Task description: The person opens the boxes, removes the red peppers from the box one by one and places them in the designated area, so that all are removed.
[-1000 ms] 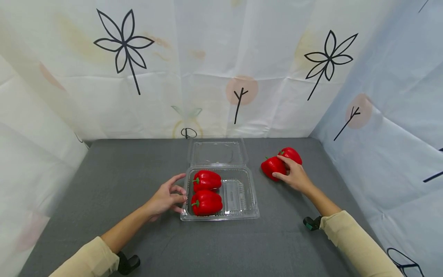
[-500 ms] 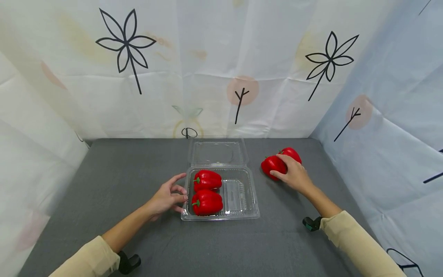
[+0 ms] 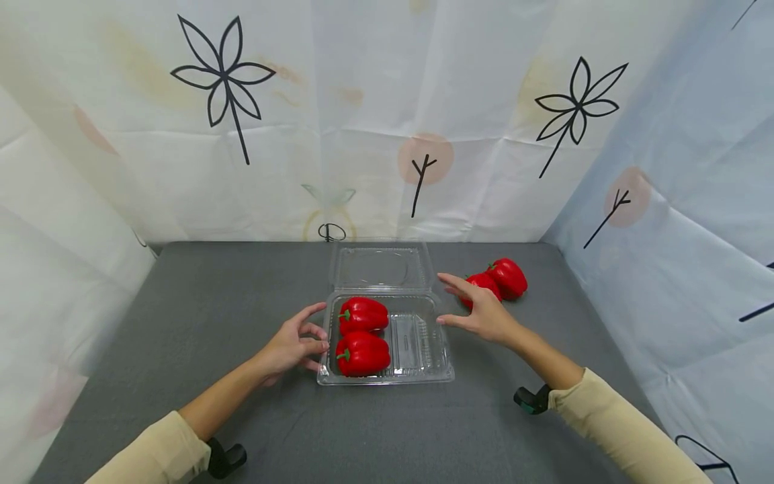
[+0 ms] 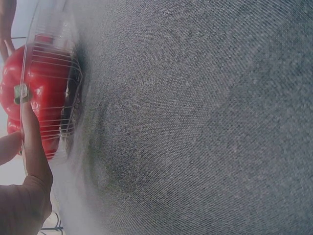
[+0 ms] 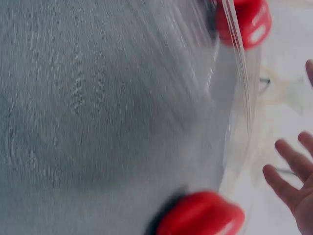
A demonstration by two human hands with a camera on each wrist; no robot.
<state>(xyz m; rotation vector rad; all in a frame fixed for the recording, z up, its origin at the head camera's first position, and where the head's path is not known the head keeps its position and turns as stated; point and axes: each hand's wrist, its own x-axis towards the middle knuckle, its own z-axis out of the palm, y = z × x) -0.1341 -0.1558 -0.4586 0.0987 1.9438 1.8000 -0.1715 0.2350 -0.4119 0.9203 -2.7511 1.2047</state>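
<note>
A hinged clear plastic container lies with its lid folded back. Two red bell peppers sit in its left half, their green stems pointing left. My left hand holds the container's left side; in the left wrist view one finger lies along the outside of the wall, the thumb on the rim's other side. With fingers and thumb spread and nothing between them, my right hand hovers by the container's right edge. It partly covers one of two more red bell peppers on the table behind it.
A dark grey cloth covers the table. Pale fabric walls with printed leaves and trees stand at the back and sides. A black strap shows at my left sleeve, another strap at the right.
My right hand has let go of the nearer loose pepper and moved left, fingers spreading, to the container's edge. That pepper stays on the table. The left hand keeps its place.
</note>
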